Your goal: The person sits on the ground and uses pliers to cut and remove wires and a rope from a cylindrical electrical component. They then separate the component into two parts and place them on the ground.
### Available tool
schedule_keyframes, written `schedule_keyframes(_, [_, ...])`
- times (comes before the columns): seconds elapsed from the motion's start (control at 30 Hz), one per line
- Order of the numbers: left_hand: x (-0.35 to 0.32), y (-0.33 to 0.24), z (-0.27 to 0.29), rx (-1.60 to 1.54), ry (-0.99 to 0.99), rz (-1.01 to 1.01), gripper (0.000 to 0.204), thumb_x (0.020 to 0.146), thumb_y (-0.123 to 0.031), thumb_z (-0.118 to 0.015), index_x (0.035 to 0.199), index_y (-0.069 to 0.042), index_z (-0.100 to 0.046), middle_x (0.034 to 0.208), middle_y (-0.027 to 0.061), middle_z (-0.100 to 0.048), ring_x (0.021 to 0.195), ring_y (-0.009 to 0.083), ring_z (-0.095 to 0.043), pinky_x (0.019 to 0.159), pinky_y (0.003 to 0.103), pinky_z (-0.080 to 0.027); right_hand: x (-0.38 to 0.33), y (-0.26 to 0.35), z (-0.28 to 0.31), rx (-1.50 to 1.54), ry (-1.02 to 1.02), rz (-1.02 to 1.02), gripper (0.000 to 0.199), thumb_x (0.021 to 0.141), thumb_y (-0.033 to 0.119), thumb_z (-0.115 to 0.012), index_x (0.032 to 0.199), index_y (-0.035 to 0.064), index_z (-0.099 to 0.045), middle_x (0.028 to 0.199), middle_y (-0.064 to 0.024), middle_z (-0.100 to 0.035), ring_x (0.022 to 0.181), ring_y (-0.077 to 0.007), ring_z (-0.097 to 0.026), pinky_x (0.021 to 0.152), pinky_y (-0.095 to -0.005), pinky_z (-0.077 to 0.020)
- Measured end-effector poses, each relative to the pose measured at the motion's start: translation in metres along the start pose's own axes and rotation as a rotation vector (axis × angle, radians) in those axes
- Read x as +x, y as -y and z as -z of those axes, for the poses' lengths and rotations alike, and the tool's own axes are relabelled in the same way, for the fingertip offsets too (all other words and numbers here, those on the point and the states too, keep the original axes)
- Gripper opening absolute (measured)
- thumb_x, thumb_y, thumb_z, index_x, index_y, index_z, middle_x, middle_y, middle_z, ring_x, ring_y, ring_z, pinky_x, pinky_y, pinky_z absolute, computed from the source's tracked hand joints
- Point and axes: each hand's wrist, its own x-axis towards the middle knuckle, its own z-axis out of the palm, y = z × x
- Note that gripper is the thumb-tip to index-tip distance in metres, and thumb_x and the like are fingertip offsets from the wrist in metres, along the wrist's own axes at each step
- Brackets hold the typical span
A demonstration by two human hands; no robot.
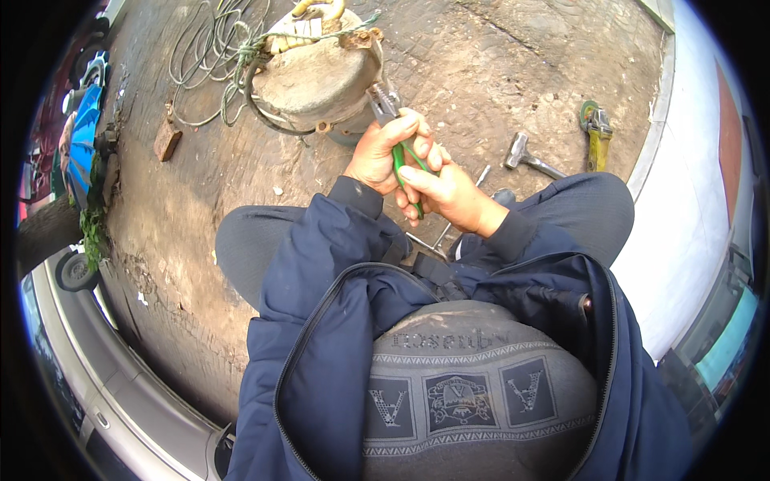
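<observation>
Both hands are closed around a pair of green-handled pliers (399, 164). My left hand (373, 156) wraps the handles near the jaws. Lower down, my right hand (453, 195) grips the handle ends, its thumb lying across them. The metal jaws point up and away, close to the side of a round, dusty, grey-brown drum-like part (317, 80). Whether they touch it I cannot tell. Rusty bolt lugs (365, 38) stick out from that part's rim, and a dark hose or cable (261, 108) curves along its left side.
Right of my hands lie a hammer (521, 151) and a yellow-green angle grinder (596, 140). A thin metal T-shaped tool (437, 236) is between my legs. Coiled cable (196, 68) and a brick piece (167, 140) lie left on the rough ground. A car (120, 385) stands far left.
</observation>
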Motion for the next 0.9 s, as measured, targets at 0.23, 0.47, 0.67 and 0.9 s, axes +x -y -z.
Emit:
schedule_keyframes(0.23, [-0.001,-0.015,-0.053,0.418,-0.09,-0.135,0.025,0.104,-0.022,-0.068,0.109,0.002,-0.065,0.085,0.0093,-0.068,0.084,0.0273,-0.074,0.075,0.04,-0.063,-0.006,0.019,0.016,0.393,0.47,0.119,0.048,0.107,0.044,-0.06,0.085,0.002,-0.062,0.091,-0.0186,-0.061,0.078,-0.0271,-0.061,0.07,-0.0426,-0.0546])
schedule_keyframes(0.47, [0.011,-0.005,-0.066,0.403,-0.2,-0.116,0.046,0.106,-0.031,-0.067,0.137,0.003,-0.058,0.114,0.0175,-0.073,0.107,0.0274,-0.074,0.089,0.037,-0.062,-0.02,0.026,0.036,-0.19,0.027,0.133,0.047,0.106,0.047,-0.061,0.085,0.005,-0.068,0.088,-0.0101,-0.068,0.076,-0.0185,-0.066,0.07,-0.0344,-0.0531])
schedule_keyframes(0.67, [0.007,0.016,-0.041,0.516,-0.409,-0.224,0.057,0.101,-0.019,-0.075,0.145,0.008,-0.049,0.125,0.0158,-0.07,0.11,0.0211,-0.072,0.092,0.034,-0.062,-0.038,0.019,0.051,-1.144,-0.521,0.264,0.037,0.098,0.039,-0.073,0.097,0.0027,-0.073,0.086,-0.019,-0.069,0.08,-0.0356,-0.069,0.075,-0.0464,-0.0535])
schedule_keyframes(0.9, [0.006,0.012,-0.039,0.655,-0.403,-0.417,0.054,0.099,-0.008,-0.075,0.145,0.007,-0.05,0.122,0.0128,-0.07,0.107,0.0174,-0.071,0.084,0.03,-0.063,-0.054,0.024,0.059,-1.487,-0.657,0.331,0.036,0.096,0.037,-0.076,0.114,0.0061,-0.072,0.099,-0.0181,-0.067,0.092,-0.0411,-0.068,0.08,-0.0486,-0.0546])
